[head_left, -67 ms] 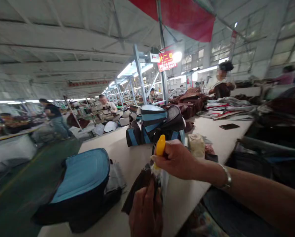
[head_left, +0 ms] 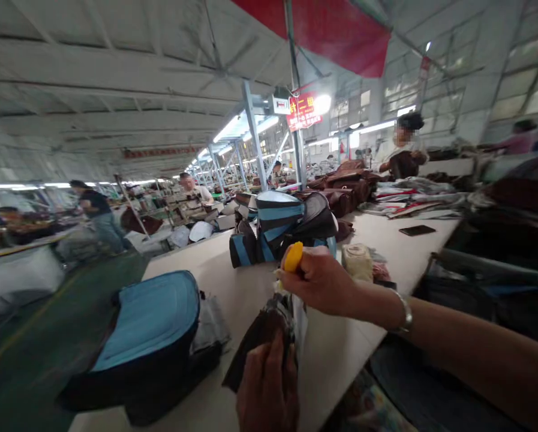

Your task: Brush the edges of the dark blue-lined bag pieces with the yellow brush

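My right hand point(head_left: 322, 279) grips a small tool with a yellow handle point(head_left: 292, 257), its tip pointing down into a dark brown piece of material point(head_left: 260, 336). My left hand point(head_left: 269, 390) holds that brown piece from below, near the front edge of the white worktable point(head_left: 233, 288). A bracelet sits on my right wrist point(head_left: 402, 318). The tool's tip is hidden against the material.
A blue and black backpack point(head_left: 152, 336) lies on the table's left end. A pile of blue-striped black bags point(head_left: 286, 225) stands behind my hands, with a roll of tape point(head_left: 357, 261) and a phone point(head_left: 418, 230) to the right. Other people work at tables beyond.
My right hand with the yellow tool has risen slightly and pulled a little away from the brown piece. My left hand stays in place.
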`<state>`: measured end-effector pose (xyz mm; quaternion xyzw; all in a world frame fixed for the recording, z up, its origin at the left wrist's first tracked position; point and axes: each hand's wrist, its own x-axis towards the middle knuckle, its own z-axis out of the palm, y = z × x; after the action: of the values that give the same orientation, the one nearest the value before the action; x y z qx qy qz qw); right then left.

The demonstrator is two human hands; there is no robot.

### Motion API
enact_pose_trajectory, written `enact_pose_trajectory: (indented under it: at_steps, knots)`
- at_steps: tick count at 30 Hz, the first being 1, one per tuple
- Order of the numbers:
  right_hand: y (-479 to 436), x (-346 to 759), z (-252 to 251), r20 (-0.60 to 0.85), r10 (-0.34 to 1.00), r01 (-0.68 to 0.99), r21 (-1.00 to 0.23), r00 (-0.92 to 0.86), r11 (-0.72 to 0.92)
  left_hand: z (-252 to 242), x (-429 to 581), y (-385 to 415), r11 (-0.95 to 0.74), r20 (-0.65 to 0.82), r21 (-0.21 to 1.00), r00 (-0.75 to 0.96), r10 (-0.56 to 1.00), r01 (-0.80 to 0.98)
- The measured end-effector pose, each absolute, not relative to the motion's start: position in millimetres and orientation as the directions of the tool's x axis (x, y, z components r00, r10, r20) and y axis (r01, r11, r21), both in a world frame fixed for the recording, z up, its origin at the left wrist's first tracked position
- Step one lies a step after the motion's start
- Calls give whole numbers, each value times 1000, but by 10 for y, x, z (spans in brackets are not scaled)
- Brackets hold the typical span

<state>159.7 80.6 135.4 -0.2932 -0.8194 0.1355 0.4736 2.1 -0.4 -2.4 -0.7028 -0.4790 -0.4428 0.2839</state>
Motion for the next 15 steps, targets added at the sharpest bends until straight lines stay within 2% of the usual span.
enact_pose_trajectory:
  at_steps: [3, 5, 6, 7, 9, 11, 15]
  knots:
    - [795, 1539, 1417, 653, 619, 316, -533, -437, 785, -56, 32, -25, -390, 895, 71, 114, 432, 918]
    - [821, 1503, 1410, 654, 583, 321, -487, -482, 812, -83, -4, -48, -383, 897, 103, 80, 434, 918]
    - [843, 1502, 1406, 683, 575, 326, -474, -451, 818, -104, -44, -60, -362, 906, 100, 66, 418, 927]
    - [868, 1520, 1404, 721, 586, 319, -493, -371, 809, -134, -101, -68, -327, 915, 93, 48, 400, 941]
    - [910, 1620, 1405, 754, 645, 213, -615, -126, 759, -221, -261, -71, -248, 923, 121, -16, 385, 961]
    - [925, 1791, 1377, 706, 706, 29, -708, 64, 706, -345, -451, -50, -230, 890, 227, -106, 444, 946]
    - [872, 2178, 1115, 559, 810, -203, -785, 178, 586, -611, -742, -10, -231, 746, 489, -266, 611, 841]
